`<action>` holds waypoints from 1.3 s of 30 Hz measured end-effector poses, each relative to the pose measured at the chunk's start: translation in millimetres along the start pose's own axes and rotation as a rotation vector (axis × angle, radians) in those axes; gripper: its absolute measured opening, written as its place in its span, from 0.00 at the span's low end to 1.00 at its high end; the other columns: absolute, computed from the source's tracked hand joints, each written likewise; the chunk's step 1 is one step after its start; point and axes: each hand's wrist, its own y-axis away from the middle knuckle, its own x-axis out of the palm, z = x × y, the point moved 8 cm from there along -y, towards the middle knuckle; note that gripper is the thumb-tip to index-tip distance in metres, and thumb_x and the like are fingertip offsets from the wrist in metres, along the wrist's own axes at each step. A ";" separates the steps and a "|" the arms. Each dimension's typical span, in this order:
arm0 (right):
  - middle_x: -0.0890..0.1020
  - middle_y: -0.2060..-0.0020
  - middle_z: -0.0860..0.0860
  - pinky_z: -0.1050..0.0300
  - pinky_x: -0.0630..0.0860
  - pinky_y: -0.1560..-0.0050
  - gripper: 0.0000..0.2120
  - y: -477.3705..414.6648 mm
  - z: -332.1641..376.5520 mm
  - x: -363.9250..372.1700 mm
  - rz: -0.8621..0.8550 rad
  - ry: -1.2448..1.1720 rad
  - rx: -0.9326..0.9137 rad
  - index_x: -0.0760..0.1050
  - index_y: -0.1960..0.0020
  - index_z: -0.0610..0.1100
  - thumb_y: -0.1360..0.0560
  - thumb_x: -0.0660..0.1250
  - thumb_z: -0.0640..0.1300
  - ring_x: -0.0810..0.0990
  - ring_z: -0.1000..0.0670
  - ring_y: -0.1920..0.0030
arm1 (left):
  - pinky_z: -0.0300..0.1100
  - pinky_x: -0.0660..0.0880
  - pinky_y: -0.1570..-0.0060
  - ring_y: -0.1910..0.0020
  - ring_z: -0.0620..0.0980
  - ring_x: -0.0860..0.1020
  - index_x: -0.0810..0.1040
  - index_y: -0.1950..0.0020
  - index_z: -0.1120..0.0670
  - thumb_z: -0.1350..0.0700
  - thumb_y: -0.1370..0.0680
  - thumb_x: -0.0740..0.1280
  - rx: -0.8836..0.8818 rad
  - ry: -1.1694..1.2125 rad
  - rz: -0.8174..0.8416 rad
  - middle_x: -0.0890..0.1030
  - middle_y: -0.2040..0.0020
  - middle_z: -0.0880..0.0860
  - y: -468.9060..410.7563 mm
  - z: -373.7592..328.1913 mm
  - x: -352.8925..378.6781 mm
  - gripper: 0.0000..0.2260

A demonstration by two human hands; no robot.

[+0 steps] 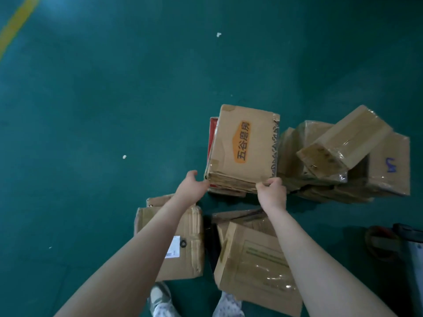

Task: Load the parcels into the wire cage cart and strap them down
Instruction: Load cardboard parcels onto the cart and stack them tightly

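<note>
A worn cardboard parcel with an orange label (243,145) lies on top of a red-edged box (212,138) on the green floor. My left hand (192,185) is against the parcel's near left corner, fingers spread along its side. My right hand (272,191) grips its near right corner, fingers curled over the top edge. A heap of taped cardboard parcels (343,156) lies just to the right. Two more parcels lie nearer me: one with a white shipping label (183,243) under my left forearm, one wrapped in clear tape (254,259) under my right. The wire cage cart is out of view.
A dark wheeled object with a reddish loop (393,245) sits at the lower right edge. A yellow floor line (16,26) runs across the top left corner. Open green floor (114,110) stretches left and beyond the boxes. My shoes (160,298) are at the bottom.
</note>
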 end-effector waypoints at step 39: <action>0.73 0.36 0.48 0.43 0.72 0.37 0.21 311.7 -16.9 -178.4 -0.229 -0.820 -0.013 0.64 0.29 0.50 0.20 0.56 0.52 0.74 0.42 0.38 | 0.51 0.72 0.42 0.41 0.56 0.72 0.55 0.33 0.56 0.49 0.30 0.69 0.504 0.000 0.162 0.69 0.41 0.56 346.9 -119.2 -60.0 0.33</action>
